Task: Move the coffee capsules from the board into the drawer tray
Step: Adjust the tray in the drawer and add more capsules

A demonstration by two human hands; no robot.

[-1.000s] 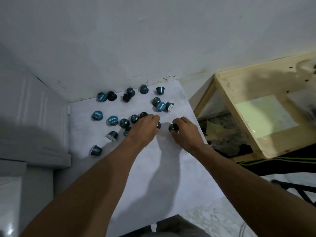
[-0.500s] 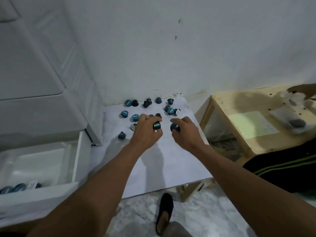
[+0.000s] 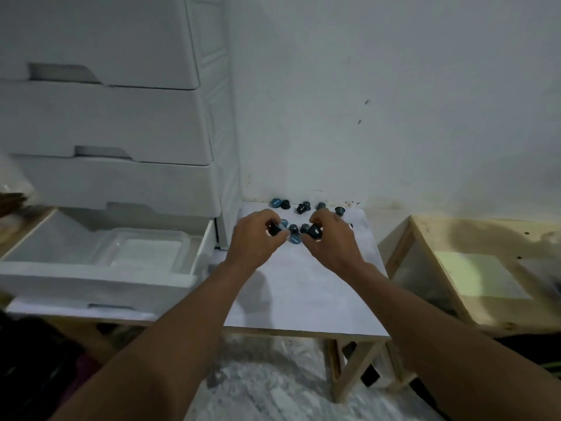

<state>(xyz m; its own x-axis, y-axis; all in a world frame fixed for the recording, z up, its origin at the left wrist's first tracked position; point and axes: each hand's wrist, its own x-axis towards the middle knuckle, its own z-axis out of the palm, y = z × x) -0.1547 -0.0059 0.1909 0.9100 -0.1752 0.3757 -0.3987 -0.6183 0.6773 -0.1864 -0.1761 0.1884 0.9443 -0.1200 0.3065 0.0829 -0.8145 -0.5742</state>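
Observation:
Several dark and teal coffee capsules (image 3: 303, 206) lie at the far end of the white board (image 3: 303, 293), near the wall. My left hand (image 3: 253, 240) pinches a dark capsule (image 3: 275, 230) above the board. My right hand (image 3: 332, 241) grips another dark capsule (image 3: 314, 231) beside it. Both hands hover close together over the capsule cluster. To the left, the bottom drawer (image 3: 100, 273) stands pulled out, with a clear plastic tray (image 3: 142, 250) inside it.
A white drawer cabinet (image 3: 121, 117) rises on the left against the wall. A wooden stool (image 3: 485, 284) with a pale sheet on top stands to the right. The board rests on a wooden frame (image 3: 358, 366) over a marbled floor.
Both hands have lifted a capsule each off the board. The view has tilted up and left, bringing the open drawer and its tray fully into sight.

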